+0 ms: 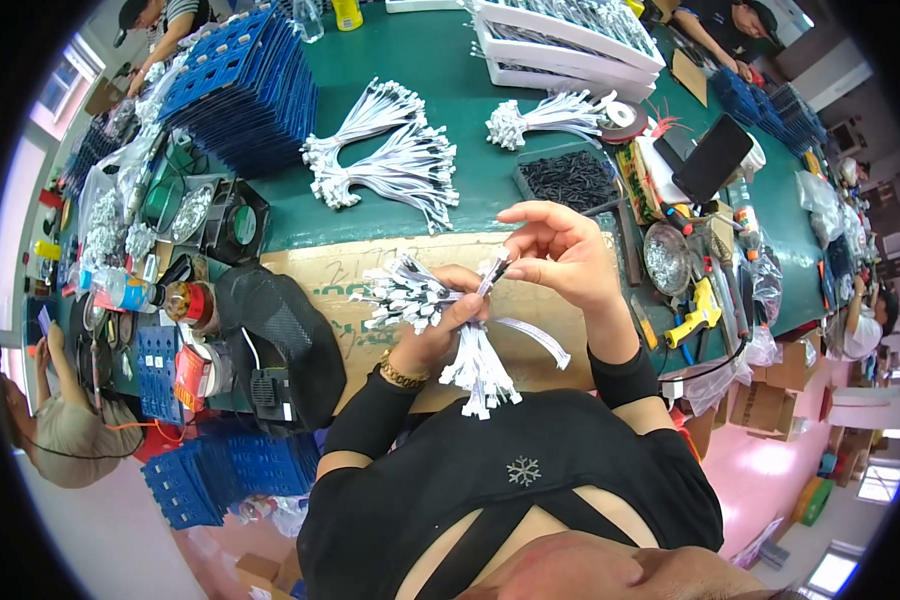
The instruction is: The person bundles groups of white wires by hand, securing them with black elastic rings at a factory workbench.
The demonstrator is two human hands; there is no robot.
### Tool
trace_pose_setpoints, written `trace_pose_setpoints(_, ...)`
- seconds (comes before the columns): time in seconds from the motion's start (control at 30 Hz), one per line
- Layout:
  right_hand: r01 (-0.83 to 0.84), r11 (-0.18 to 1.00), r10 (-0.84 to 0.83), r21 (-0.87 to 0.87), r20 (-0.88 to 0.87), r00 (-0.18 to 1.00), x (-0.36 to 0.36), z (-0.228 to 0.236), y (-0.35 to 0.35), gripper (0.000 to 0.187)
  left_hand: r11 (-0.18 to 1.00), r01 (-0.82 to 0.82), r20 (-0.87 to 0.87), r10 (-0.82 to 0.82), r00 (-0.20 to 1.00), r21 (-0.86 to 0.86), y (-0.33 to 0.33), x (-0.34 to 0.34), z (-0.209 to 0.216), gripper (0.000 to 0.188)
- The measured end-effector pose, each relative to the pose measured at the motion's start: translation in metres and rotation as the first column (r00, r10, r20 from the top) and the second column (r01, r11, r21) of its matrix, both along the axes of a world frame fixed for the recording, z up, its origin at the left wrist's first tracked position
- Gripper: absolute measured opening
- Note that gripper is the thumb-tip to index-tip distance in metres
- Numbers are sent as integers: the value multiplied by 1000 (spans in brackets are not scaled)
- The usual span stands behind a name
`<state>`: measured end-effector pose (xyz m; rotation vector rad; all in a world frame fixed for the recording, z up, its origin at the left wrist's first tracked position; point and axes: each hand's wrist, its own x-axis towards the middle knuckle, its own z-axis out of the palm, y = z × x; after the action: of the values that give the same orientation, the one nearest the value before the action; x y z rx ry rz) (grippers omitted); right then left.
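My left hand (448, 322) grips a thick bundle of short white cables (420, 310) with white plugs on both ends, held over a brown cardboard sheet (340, 290). My right hand (560, 250) pinches a single cable's black-tipped connector (494, 271) just above the bundle. One flat white cable (532, 337) trails down to the right from the bundle.
More white cable bundles (390, 150) lie on the green table (440, 60). A black tray of small parts (570, 180) sits behind my right hand. Blue trays (240, 85), white trays (570, 40), a yellow glue gun (698, 310), a black pouch (275, 330). Other people sit around.
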<state>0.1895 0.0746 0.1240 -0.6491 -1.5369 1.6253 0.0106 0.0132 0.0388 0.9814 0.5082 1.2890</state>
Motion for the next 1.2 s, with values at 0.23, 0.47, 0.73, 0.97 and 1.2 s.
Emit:
trace_pose_setpoints(0.23, 7, 973, -24, -231, -71, 997, 2, -36, -6, 16, 999, -14, -78, 18, 997, 52, -2, 2, 3, 14)
trace_pose_setpoints(0.47, 1, 991, -17, -132, -120, 993, 1, -31, -17, 12, 995, -81, -161, 90, 983, 65, -5, 8, 4, 15)
trace_pose_setpoints(0.73, 83, 962, -175, 259, 354, 919, 6, 0, -29, 10, 997, -81, -137, 83, 987, 17, -8, 11, -5, 8)
trace_pose_setpoints(0.97, 0, 802, -287, 597, 386, 877, -2, -11, -22, 19, 991, -131, -32, 129, 991, -38, -4, 14, -10, 12)
trace_pose_setpoints(1.2, -12, 908, -174, 420, 402, 899, 55, -26, 4, 39, 992, -100, 39, 98, 994, 79, 4, 16, -4, 24)
